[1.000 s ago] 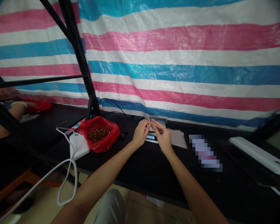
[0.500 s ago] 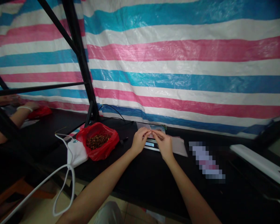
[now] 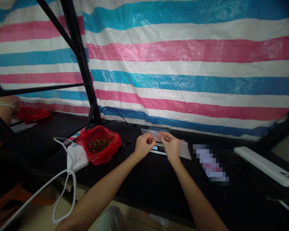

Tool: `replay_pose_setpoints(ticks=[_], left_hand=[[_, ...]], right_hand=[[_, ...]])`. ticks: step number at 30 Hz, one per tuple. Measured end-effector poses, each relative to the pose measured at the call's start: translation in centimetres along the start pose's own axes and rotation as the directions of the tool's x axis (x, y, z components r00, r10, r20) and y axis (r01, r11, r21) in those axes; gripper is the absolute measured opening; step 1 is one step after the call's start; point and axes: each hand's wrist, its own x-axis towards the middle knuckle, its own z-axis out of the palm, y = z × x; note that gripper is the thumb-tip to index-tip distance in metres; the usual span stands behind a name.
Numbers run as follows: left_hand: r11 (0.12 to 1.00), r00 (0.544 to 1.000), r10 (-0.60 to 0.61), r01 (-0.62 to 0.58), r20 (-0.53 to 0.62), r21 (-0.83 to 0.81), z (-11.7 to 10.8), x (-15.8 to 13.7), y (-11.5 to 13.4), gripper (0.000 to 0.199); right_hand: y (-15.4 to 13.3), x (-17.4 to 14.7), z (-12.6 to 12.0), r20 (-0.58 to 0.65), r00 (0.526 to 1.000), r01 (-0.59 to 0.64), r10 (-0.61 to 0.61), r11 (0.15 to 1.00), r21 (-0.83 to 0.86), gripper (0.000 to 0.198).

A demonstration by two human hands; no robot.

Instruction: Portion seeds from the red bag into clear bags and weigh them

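Note:
Both hands are over a small digital scale (image 3: 159, 149) with a lit display. My left hand (image 3: 144, 146) has its fingers curled in a pinch at a clear plastic bag (image 3: 152, 132). Opposite it, my right hand (image 3: 170, 146) pinches the same bag, a short gap between the two sets of fingertips. The fingers partly hide the bag and the scale. Flat clear bags (image 3: 185, 150) lie just right of the scale. Left of my hands, an open red plastic bag (image 3: 108, 155) holds many small brown pieces (image 3: 98, 145).
A white power strip (image 3: 75, 157) with a looped white cable (image 3: 74, 189) sits left of the red bag. On the right are a blurred-out packet (image 3: 210, 163) and a long white device (image 3: 265, 165). A black frame post (image 3: 80, 64) stands left; beyond it is another person's arm (image 3: 4, 110).
My fingertips have moved apart from each other, opening a gap over the scale. The view has shifted slightly. At far left, the other person's hand has moved left, off the red bag there.

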Motion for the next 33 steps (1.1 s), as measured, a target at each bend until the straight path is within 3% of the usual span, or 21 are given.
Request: replay_pose_setpoints(ticks=[3, 11, 18, 25, 27, 33], left_hand=[[0.998, 0.999, -0.026, 0.025, 0.020, 0.058, -0.2, 0.0, 0.4, 0.012], [0.987, 0.997, -0.072, 0.070, 0.009, 0.143, -0.4, 0.1, 0.6, 0.028], [0.992, 0.995, 0.071, -0.078, 0.076, 0.102, -0.3, -0.2, 0.2, 0.022], [0.995, 0.992, 0.098, -0.097, 0.076, -0.012, 0.1, 0.0, -0.8, 0.009], [0.994, 0.992, 0.110, -0.109, 0.068, -0.030, 0.2, 0.0, -1.0, 0.019], [0.938, 0.955, 0.296, -0.294, 0.018, 0.182, -0.4, -0.4, -0.9, 0.017]], right_hand=[[-0.2, 0.2, -0.6, -0.053, 0.998, -0.023, 0.024, 1.000, 0.017, 0.019], [-0.3, -1.2, 0.8, 0.122, 0.983, 0.137, -0.140, 0.990, 0.034, 0.018], [-0.1, -1.0, 0.8, 0.132, 0.985, 0.105, -0.109, 0.994, 0.036, 0.015], [0.3, -0.4, 0.5, 0.120, 0.986, 0.122, -0.117, 0.992, -0.036, 0.017], [0.6, -0.2, 0.4, 0.109, 0.989, 0.105, -0.100, 0.994, -0.043, 0.018], [1.0, 0.1, 0.0, 0.122, 0.991, 0.077, -0.061, 0.989, -0.129, 0.019]])
